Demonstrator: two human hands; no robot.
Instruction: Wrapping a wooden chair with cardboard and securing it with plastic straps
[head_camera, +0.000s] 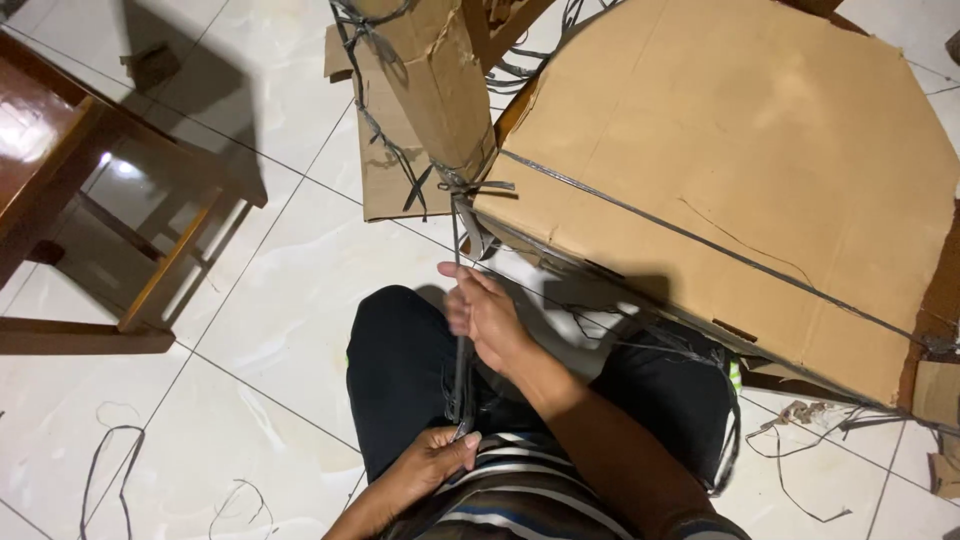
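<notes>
Two hands grip one dark strap (460, 300) that runs taut from the lap up to a knot at the box corner. Far left, a wooden chair (120, 200) stands on the white tiled floor (280, 300), its glossy seat catching the light, its legs and rungs throwing a shadow across the tiles. Below it, loose strap ends (110, 460) curl on the floor, well apart from the hands. Next comes the left hand (430, 462), low in the frame just above a striped shirt (520, 495); its fingers are closed around the strap's lower end. The strap rises almost straight from there, over a knee in dark trousers (400, 370). Higher up, the right hand (485, 315) is closed on the same strap, thumb pointing left, forearm slanting down to the right. Above this hand the strap meets a tangle of knotted bands (465, 190) where a cardboard-wrapped post (440, 80) touches the box. To the right, the big cardboard box (740, 170) fills most of the frame, tilted, with one thin band (700, 245) crossing its face diagonally. Its lower edge hangs over the right thigh and hides the floor behind. Far right, more strap scraps (800, 420) and cardboard bits (940, 400) lie on the tiles.
</notes>
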